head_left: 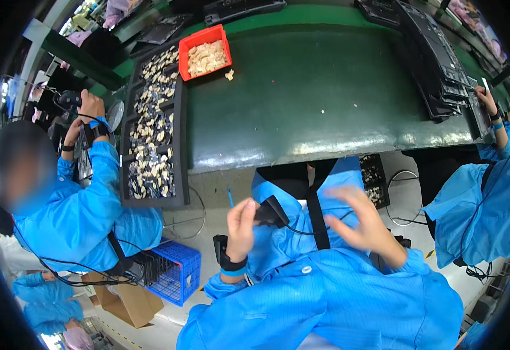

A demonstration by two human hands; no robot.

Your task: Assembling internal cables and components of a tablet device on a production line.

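Head view: on the green tabletop (301, 87) sits a red bin (183, 57) of pale pieces, a dark compartmented tray (154, 202) to its left; a black strap (318, 216) runs between the hands. The left grip (241, 230) pinches a black corded device (272, 213); the right grip (363, 221), blurred, is spread open beyond the strap. The device looks flat and dark, its thin cable trailing right

Bright, with white glare along the near edge of the green surface (301, 87). The fingers (353, 200) of the right hand (367, 224) are motion-blurred; a co-worker's head (21, 166) is smeared; edges curve toward the black rim.
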